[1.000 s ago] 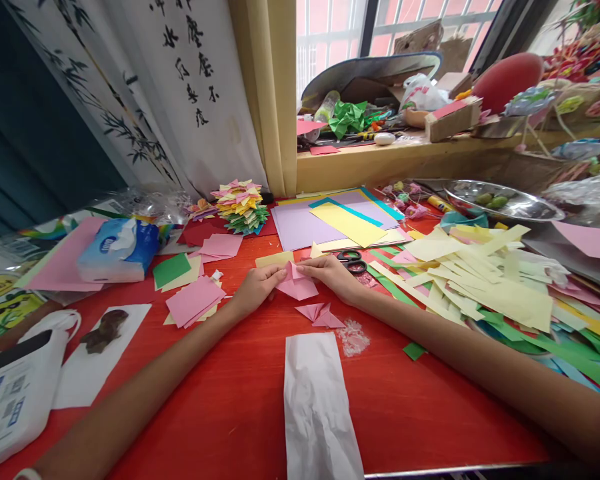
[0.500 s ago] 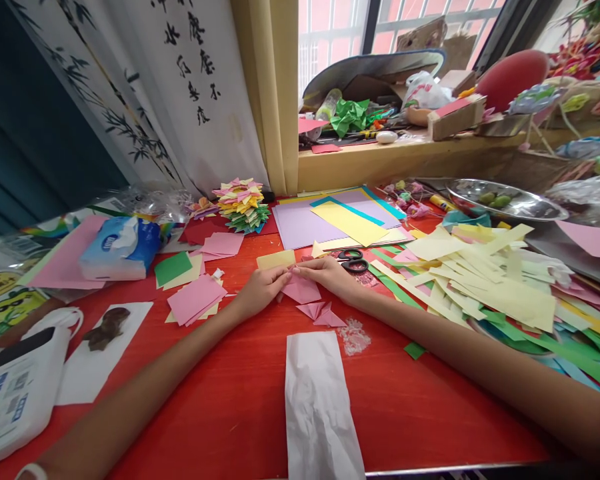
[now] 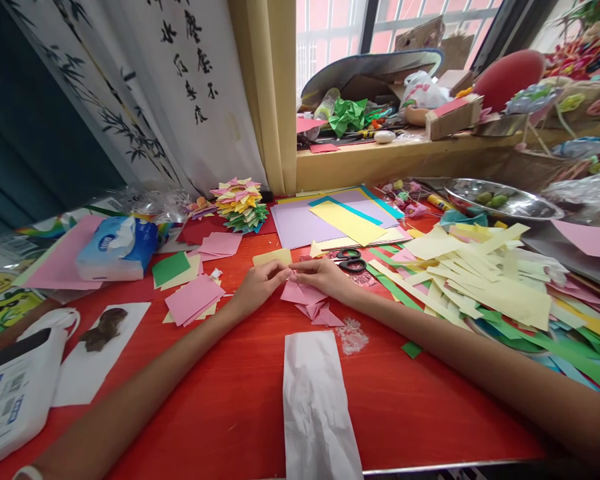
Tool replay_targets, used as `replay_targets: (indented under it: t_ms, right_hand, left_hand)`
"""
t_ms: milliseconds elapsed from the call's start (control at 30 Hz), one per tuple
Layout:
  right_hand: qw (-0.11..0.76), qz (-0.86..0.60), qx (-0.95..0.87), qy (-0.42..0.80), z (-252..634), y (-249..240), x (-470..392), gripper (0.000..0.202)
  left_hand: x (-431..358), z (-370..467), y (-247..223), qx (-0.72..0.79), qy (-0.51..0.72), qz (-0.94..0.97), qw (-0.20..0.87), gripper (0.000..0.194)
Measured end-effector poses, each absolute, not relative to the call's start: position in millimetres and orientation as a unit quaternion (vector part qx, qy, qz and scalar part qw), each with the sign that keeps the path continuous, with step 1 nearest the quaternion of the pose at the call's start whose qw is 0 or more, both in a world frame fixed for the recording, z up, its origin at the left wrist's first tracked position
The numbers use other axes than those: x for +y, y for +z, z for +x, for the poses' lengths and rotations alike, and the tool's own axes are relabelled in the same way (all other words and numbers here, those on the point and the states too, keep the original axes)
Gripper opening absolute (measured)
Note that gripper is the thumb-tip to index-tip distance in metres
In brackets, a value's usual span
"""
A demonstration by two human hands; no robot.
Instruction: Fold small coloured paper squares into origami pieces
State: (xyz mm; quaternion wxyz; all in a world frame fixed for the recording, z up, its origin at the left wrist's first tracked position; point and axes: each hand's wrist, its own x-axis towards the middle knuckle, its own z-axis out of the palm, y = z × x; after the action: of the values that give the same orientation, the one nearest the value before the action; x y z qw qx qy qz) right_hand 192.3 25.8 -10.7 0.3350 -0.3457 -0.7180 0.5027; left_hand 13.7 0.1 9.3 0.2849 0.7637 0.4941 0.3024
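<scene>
My left hand (image 3: 261, 285) and my right hand (image 3: 325, 277) meet over the red table, fingers pinched together on a small piece of pink paper (image 3: 300, 291). Just below it lie folded pink pieces (image 3: 322, 314), partly overlapped by the held paper. A yellow paper rectangle (image 3: 273, 257) rests behind my left fingers. Black-handled scissors (image 3: 351, 261) lie behind my right hand. To the left of my left hand is a stack of pink squares (image 3: 195, 299).
A white paper strip (image 3: 317, 407) lies in front. Cut paper strips (image 3: 485, 277) cover the right side. A tissue pack (image 3: 119, 249), a layered paper model (image 3: 240, 204) and a metal dish (image 3: 503, 200) stand further back. White beads (image 3: 352, 335) sit near my right wrist.
The view has shifted slightly. My fingers have moved a little on the pink paper, which now hangs lower over the folded pieces.
</scene>
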Motion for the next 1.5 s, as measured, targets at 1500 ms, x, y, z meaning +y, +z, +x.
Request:
replay_targets:
  t_ms: [1500]
  right_hand:
    - [0.266, -0.348, -0.793, 0.424, 192.3, -1.5, 23.2, 0.035]
  left_hand:
    - [0.2, 12.1, 9.5, 0.459, 0.303, 0.798, 0.246, 0.025]
